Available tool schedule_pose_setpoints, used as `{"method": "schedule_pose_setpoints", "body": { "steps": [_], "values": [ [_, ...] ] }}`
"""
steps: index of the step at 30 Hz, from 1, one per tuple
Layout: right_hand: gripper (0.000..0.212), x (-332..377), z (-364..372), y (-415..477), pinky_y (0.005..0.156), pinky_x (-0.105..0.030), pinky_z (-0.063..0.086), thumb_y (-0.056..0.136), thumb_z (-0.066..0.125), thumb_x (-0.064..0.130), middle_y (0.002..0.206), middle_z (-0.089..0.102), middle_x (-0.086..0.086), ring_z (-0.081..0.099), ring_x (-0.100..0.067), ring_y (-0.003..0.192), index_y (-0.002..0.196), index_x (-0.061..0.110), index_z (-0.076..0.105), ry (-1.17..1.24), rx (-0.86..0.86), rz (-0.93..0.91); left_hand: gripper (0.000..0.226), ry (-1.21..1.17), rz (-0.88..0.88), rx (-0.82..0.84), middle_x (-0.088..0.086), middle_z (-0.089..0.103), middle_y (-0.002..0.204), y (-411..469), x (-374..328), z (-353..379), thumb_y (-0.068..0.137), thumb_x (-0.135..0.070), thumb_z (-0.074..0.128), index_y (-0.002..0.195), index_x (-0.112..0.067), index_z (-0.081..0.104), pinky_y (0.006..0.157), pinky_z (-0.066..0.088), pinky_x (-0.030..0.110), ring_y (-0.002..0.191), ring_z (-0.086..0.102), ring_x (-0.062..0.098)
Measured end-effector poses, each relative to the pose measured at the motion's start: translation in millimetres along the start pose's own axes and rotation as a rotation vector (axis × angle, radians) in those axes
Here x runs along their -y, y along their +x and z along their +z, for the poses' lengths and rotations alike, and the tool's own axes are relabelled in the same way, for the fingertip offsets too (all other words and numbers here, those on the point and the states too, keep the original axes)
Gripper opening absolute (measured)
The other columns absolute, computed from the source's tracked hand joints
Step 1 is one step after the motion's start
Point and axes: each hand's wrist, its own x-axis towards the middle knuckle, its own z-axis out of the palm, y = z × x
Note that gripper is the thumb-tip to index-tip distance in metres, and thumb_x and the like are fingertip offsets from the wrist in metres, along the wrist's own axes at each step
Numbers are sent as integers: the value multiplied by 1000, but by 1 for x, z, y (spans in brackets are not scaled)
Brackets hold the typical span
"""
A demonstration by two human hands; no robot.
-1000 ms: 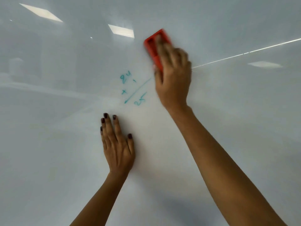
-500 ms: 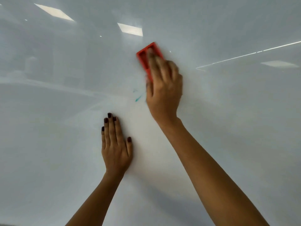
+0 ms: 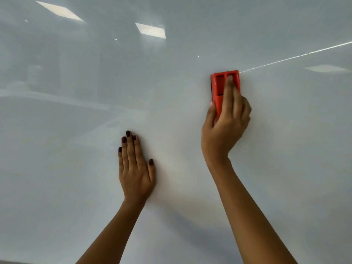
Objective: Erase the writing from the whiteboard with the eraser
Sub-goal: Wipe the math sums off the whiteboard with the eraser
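No text, number or label can be read on the whiteboard (image 3: pixel 76 168) or the eraser (image 3: pixel 219 88)

Soft, even light; ceiling lamps glare as reflections on the glossy whiteboard (image 3: pixel 76 168). Faint shadows lie beside both arms. The moving eraser (image 3: pixel 219 88) looks slightly blurred.

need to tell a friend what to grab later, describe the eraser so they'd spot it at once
Start from the big pale whiteboard that fills the view, with two hands on it. The right hand, the upper one, presses a small upright rectangular eraser flat to the board. It is bright red plastic with recessed pockets in its back, the only coloured thing on the board; the left hand lies flat and empty.
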Motion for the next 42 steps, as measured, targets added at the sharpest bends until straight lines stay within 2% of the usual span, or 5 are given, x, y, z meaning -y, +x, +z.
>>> {"method": "schedule_pose_setpoints", "body": {
  "steps": [8, 18, 25, 37, 42],
  "values": [
    [54, -2, -10, -83, 97, -37, 49, 94, 64, 17, 147, 51, 5, 55, -27, 126, 145, 19, 47, 16, 337, -745, 63, -15, 3, 3, 17, 16, 163, -2, 1, 0, 100, -26, 31, 155, 1, 18, 126, 11, 39, 154, 9, 26],
    [45, -75, -30, 31, 106, -39, 38, 98, 56, 17, 142, 54, -13, 51, -38, 122, 141, 5, 49, -47, 16, -88, 62, -60, -21, -27, 20, 23, 159, 10, -8, -6, 95, -20, 38, 152, 2, 25, 126, 10, 42, 151, 16, 31],
    [51, -47, -6, 110, 102, -30, 33, 101, 46, 24, 152, 43, 0, 43, -23, 130, 150, 19, 36, -64, -111, 281, 65, -133, -14, -68, 21, 14, 162, 74, -31, -8, 96, -20, 37, 154, 3, 21, 126, 6, 40, 153, 11, 31],
    [42, 29, 10, 27, 101, -38, 46, 101, 54, 22, 144, 55, 2, 55, -28, 123, 142, 15, 50, 73, 301, -651, 64, -60, 35, -61, 11, 9, 165, 77, -33, 0, 98, -22, 31, 157, -2, 17, 126, 6, 38, 155, 7, 22],
    [43, -13, -5, 54, 101, -38, 42, 95, 63, 16, 140, 58, -5, 57, -35, 119, 137, 11, 55, 42, 137, -391, 63, -35, 42, -60, 12, 10, 165, 76, -33, 0, 98, -22, 31, 156, 0, 18, 126, 7, 39, 154, 8, 24]
  ]
}}
